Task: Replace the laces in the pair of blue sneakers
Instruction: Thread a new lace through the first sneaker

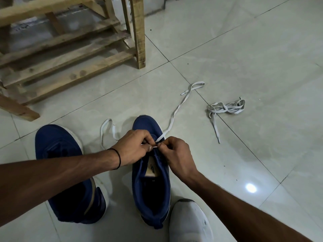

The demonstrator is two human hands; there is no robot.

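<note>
Currently the centre sneaker [151, 189] is seen upright on the tiled floor [253, 55], toe pointed away from the camera, with the collar open and the insole visible. Both hands are held over its eyelet area. The left hand [134, 148] is curled, with thumb and fingertips pinched on the sneaker's eyelet edge. The right hand [176, 154] is curled too, and the lace tip [156, 146] is pinched between its thumb and forefinger, pointed toward the left hand. The white lace [174, 113] is trailed from the hands up and to the right across the floor, and is finished in a small loop with its far tip lying free. Another stretch of it is looped on the floor just left of the toe, between the two sneakers. How many eyelets are threaded cannot be told, since they are hidden by the hands. The second sneaker [57, 154] is stood just left of the first and is partly covered by the left forearm. A black band [119, 158] is worn on the left wrist. A spare lace [227, 107] is left in a loose tangle on the floor, well apart to the right. A white shoe [190, 222] is seen at the bottom edge, just right of the centre sneaker's heel. A wooden rack [70, 49] is stood at upper left.
</note>
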